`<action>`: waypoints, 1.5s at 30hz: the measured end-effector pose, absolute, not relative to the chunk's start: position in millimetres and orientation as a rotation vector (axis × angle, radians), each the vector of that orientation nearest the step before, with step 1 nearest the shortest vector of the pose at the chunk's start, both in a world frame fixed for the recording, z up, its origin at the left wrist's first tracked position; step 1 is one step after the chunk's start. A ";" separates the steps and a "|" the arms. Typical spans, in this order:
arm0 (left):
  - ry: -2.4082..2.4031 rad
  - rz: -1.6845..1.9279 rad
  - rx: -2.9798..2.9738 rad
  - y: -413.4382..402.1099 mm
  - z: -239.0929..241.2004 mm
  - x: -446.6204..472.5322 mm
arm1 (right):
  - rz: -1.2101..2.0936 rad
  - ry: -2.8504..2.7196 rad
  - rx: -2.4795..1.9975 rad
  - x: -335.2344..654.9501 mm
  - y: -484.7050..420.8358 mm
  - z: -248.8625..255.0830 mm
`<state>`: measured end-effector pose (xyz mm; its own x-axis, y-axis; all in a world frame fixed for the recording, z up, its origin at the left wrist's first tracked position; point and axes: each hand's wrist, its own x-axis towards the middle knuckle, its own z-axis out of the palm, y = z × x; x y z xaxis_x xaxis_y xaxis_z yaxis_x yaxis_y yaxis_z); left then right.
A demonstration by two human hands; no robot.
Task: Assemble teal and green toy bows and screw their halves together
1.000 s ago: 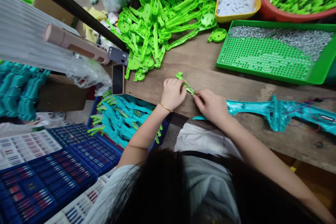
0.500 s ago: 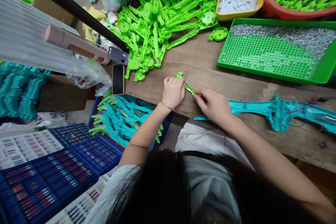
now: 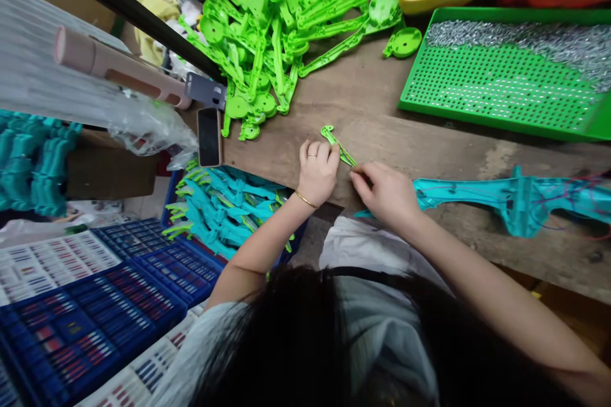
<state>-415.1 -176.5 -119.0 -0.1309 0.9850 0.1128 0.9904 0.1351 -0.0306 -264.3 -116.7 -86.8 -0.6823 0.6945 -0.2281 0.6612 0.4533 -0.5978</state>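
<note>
Our left hand [image 3: 317, 172] has its fingers clamped on a small green plastic part [image 3: 337, 144] lying on the wooden bench [image 3: 372, 114]; our right hand [image 3: 386, 192] pinches its near end, just beside the teal toy shell [image 3: 506, 197].

The workbench [image 3: 382, 121] is rough, worn, matt wood. The small green part [image 3: 337, 145] and the heaped green pieces [image 3: 286, 32] look like smooth, glossy plastic, as does the teal shell [image 3: 501, 194]. The perforated green tray [image 3: 491, 86] is plastic, holding shiny metal bits [image 3: 525, 38].
</note>
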 end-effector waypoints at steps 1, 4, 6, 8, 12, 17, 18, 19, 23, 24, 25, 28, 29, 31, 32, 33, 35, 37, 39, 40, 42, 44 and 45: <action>-2.288 -0.068 -2.011 -179.0 -119.7 -414.8 | 1.042 -2.632 -1.211 -263.1 -117.1 -88.6; -2.314 -0.072 -2.061 -182.4 -119.4 -417.4 | 1.015 -2.623 -1.164 -259.8 -116.6 -92.2; -2.328 -0.130 -2.085 -182.4 -117.0 -422.0 | 1.005 -2.622 -1.148 -258.7 -115.4 -93.3; -2.326 -0.272 -2.071 -182.0 -113.7 -426.8 | 1.016 -2.612 -1.138 -258.9 -113.5 -93.0; -2.187 -0.612 -2.267 -179.9 -113.8 -429.1 | 1.076 -2.542 -1.110 -259.3 -109.1 -86.6; -2.153 -0.859 -2.457 -174.2 -129.9 -422.8 | 1.045 -2.652 -1.206 -238.1 -106.8 -67.8; -2.171 -0.882 -2.432 -173.5 -132.4 -421.9 | 0.990 -2.703 -1.263 -230.1 -106.4 -63.4; -2.177 -0.895 -2.414 -173.0 -134.0 -421.3 | 0.924 -2.747 -1.328 -221.7 -105.7 -59.2; -2.137 -0.908 -2.394 -172.6 -135.7 -420.3 | 0.790 -2.759 -1.465 -201.0 -100.2 -48.7; -2.119 -0.913 -2.393 -172.8 -135.7 -420.1 | 0.793 -2.733 -1.449 -202.0 -99.2 -48.3; -2.102 -0.919 -2.394 -173.0 -136.0 -419.8 | 0.798 -2.703 -1.423 -205.7 -98.6 -48.6; -2.087 -0.920 -2.399 -174.2 -138.1 -418.8 | 0.831 -2.650 -1.312 -227.7 -99.9 -52.6; -2.088 -0.916 -2.399 -174.6 -139.1 -418.6 | 0.846 -2.653 -1.272 -235.9 -100.9 -54.2; -2.083 -0.911 -2.386 -175.3 -141.1 -418.4 | 0.866 -2.681 -1.219 -249.4 -102.5 -56.6; -2.075 -0.912 -2.379 -175.4 -141.7 -418.3 | 0.876 -2.697 -1.203 -253.6 -102.8 -57.1; -2.067 -0.910 -2.375 -175.5 -141.9 -418.1 | 0.897 -2.705 -1.187 -255.9 -102.8 -57.1; -2.064 -0.885 -2.383 -175.4 -140.6 -417.2 | 0.991 -2.696 -1.138 -255.8 -101.4 -55.8; -2.092 -0.832 -2.400 -175.3 -137.7 -415.3 | 1.112 -2.659 -1.095 -251.7 -98.4 -53.5; -2.142 -0.793 -2.397 -175.4 -134.3 -412.7 | 1.168 -2.621 -1.108 -246.3 -94.4 -50.9; -2.164 -0.789 -2.388 -175.7 -132.8 -411.3 | 1.160 -2.611 -1.140 -243.6 -92.4 -50.0; -2.195 -0.798 -2.360 -176.6 -130.6 -408.8 | 1.113 -2.607 -1.217 -238.2 -89.2 -49.2; -2.208 -0.813 -2.328 -178.0 -129.4 -407.0 | 1.062 -2.626 -1.288 -233.3 -87.5 -50.3; -2.210 -0.821 -2.317 -178.6 -129.1 -406.5 | 1.040 -2.642 -1.313 -231.1 -87.1 -51.5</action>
